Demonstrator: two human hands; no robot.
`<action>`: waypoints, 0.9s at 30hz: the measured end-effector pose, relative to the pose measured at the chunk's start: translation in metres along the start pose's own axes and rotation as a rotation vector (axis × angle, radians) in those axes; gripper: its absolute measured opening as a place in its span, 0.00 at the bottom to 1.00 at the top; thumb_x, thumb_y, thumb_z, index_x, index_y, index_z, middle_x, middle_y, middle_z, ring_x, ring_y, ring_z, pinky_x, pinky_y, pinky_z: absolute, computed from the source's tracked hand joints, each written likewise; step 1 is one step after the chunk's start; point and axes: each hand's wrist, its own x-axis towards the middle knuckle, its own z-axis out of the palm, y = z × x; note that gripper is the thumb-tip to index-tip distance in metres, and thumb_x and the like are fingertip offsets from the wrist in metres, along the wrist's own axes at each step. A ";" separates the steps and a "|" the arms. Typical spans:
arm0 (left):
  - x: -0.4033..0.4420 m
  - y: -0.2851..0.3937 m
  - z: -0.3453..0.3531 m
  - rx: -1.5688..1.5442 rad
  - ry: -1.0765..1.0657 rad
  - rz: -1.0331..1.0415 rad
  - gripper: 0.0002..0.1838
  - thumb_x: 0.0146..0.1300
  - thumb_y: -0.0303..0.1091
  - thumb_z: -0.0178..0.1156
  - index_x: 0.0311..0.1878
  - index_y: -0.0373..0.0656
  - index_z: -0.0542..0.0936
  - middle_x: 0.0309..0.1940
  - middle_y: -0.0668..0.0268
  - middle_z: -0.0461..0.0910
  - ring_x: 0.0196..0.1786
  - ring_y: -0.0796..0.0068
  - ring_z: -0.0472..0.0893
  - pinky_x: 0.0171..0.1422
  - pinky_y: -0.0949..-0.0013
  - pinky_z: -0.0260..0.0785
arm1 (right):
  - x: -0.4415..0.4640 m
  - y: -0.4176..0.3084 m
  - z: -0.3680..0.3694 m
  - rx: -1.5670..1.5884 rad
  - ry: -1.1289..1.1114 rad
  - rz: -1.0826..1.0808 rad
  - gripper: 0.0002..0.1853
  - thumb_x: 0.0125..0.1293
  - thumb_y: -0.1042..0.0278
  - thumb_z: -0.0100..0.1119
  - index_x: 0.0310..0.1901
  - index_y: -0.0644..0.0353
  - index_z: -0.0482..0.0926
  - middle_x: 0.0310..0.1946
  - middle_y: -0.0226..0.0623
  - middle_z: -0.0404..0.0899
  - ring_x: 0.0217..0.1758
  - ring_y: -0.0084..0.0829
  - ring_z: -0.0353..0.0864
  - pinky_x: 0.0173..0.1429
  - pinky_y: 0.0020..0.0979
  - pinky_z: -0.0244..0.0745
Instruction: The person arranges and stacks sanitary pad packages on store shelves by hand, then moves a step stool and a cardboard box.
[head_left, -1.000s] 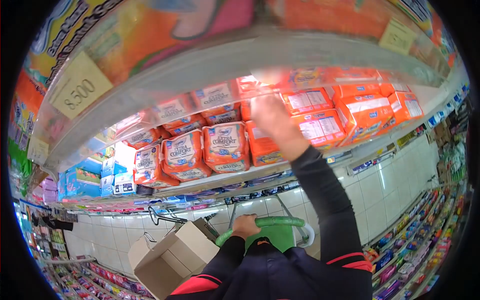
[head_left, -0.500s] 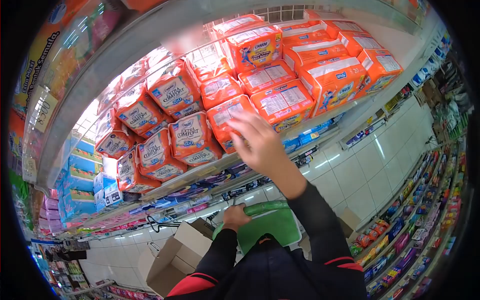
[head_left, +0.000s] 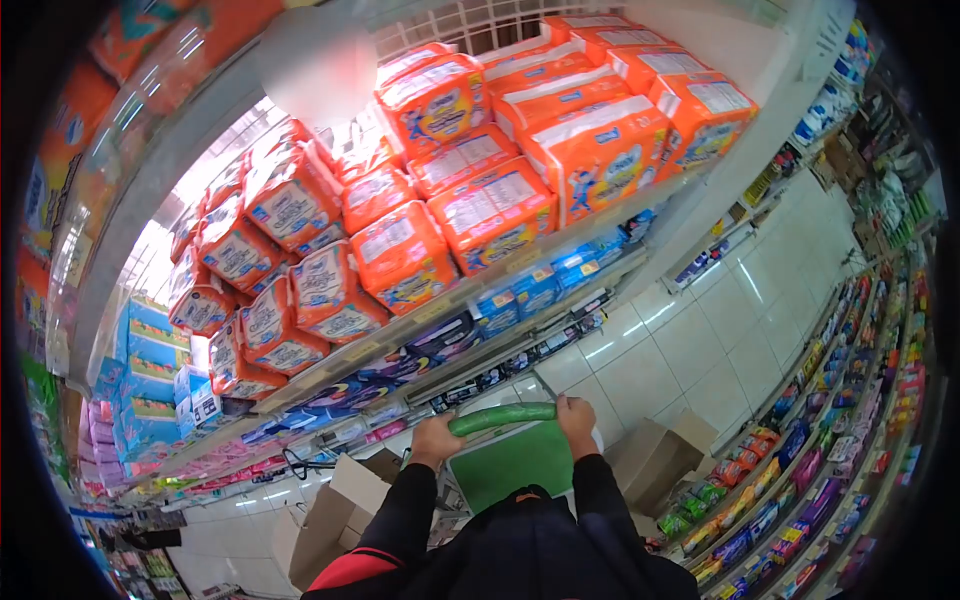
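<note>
My left hand [head_left: 435, 440] is closed around the left end of a curved green bar [head_left: 503, 417]. At the bar's right end, my right hand [head_left: 577, 420] grips it with fingers wrapped round. Just below the bar, on my side, lies a flat green panel [head_left: 510, 465] with a pale rim; my body covers its near part. Beyond both hands is a shelf stacked with orange packs of pads [head_left: 495, 212], including several white-and-orange packs [head_left: 340, 295] toward the left.
Open cardboard boxes stand on the floor to the left [head_left: 335, 520] and right [head_left: 655, 460] of me. Blue packs [head_left: 535, 290] fill a lower shelf. Racks of colourful packets [head_left: 800, 460] run along the right. White floor tiles [head_left: 690, 350] show between the shelves.
My right hand has come down from the orange packs to the right end of the green bar. My left hand stays on the bar. The view has shifted.
</note>
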 end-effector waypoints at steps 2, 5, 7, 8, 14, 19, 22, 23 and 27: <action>-0.003 0.010 -0.010 0.079 -0.038 -0.014 0.19 0.33 0.43 0.59 0.33 0.48 0.79 0.28 0.54 0.77 0.36 0.55 0.77 0.43 0.59 0.69 | 0.000 0.004 0.006 0.010 0.053 -0.015 0.20 0.54 0.56 0.43 0.20 0.63 0.77 0.19 0.51 0.73 0.26 0.51 0.74 0.34 0.45 0.67; -0.005 0.013 -0.012 0.069 -0.016 0.000 0.17 0.34 0.43 0.58 0.31 0.47 0.78 0.27 0.54 0.77 0.34 0.54 0.77 0.41 0.59 0.69 | -0.001 0.002 0.004 0.030 0.121 -0.061 0.20 0.53 0.57 0.43 0.17 0.63 0.77 0.18 0.50 0.74 0.23 0.50 0.74 0.33 0.45 0.69; -0.007 0.013 -0.009 0.072 0.046 0.043 0.15 0.35 0.42 0.58 0.29 0.47 0.78 0.25 0.55 0.77 0.32 0.54 0.77 0.38 0.59 0.69 | 0.001 0.000 0.001 0.016 0.129 -0.082 0.19 0.53 0.58 0.43 0.16 0.63 0.76 0.18 0.51 0.73 0.24 0.51 0.73 0.33 0.46 0.68; -0.007 0.015 -0.009 0.064 0.044 0.048 0.15 0.35 0.42 0.58 0.29 0.47 0.78 0.25 0.55 0.77 0.32 0.54 0.77 0.38 0.59 0.69 | 0.002 -0.001 0.000 0.008 0.134 -0.081 0.19 0.53 0.58 0.43 0.16 0.63 0.76 0.18 0.51 0.73 0.24 0.51 0.73 0.33 0.46 0.68; -0.009 0.017 -0.007 0.162 0.085 -0.029 0.16 0.36 0.45 0.59 0.30 0.49 0.79 0.26 0.56 0.78 0.33 0.56 0.77 0.39 0.59 0.69 | 0.003 0.004 0.004 -0.054 0.098 -0.080 0.19 0.53 0.57 0.43 0.17 0.62 0.77 0.19 0.50 0.74 0.24 0.50 0.74 0.33 0.44 0.70; -0.013 0.022 -0.004 0.158 0.114 -0.161 0.16 0.36 0.43 0.58 0.32 0.50 0.78 0.29 0.56 0.78 0.35 0.55 0.77 0.40 0.58 0.70 | 0.004 0.010 0.008 -0.015 0.052 -0.143 0.19 0.53 0.57 0.44 0.17 0.63 0.77 0.19 0.50 0.74 0.24 0.51 0.74 0.32 0.45 0.69; -0.010 0.022 0.001 0.162 0.177 -0.171 0.14 0.35 0.40 0.56 0.31 0.50 0.78 0.28 0.56 0.78 0.34 0.55 0.77 0.39 0.57 0.70 | 0.007 0.010 0.005 -0.012 0.040 -0.151 0.20 0.54 0.57 0.43 0.17 0.63 0.77 0.19 0.51 0.74 0.24 0.51 0.74 0.32 0.46 0.68; -0.010 0.022 0.002 0.166 0.199 -0.161 0.14 0.34 0.39 0.56 0.30 0.50 0.78 0.27 0.56 0.78 0.34 0.55 0.77 0.39 0.57 0.70 | 0.009 0.009 0.004 -0.024 -0.001 -0.127 0.20 0.54 0.57 0.42 0.19 0.63 0.77 0.21 0.51 0.74 0.26 0.51 0.74 0.35 0.46 0.67; -0.010 0.020 0.003 0.157 0.162 -0.185 0.14 0.32 0.38 0.57 0.29 0.50 0.77 0.24 0.59 0.78 0.31 0.55 0.77 0.37 0.56 0.70 | 0.009 0.006 -0.002 -0.023 -0.057 -0.143 0.22 0.55 0.55 0.39 0.20 0.63 0.77 0.22 0.52 0.75 0.28 0.52 0.74 0.37 0.47 0.67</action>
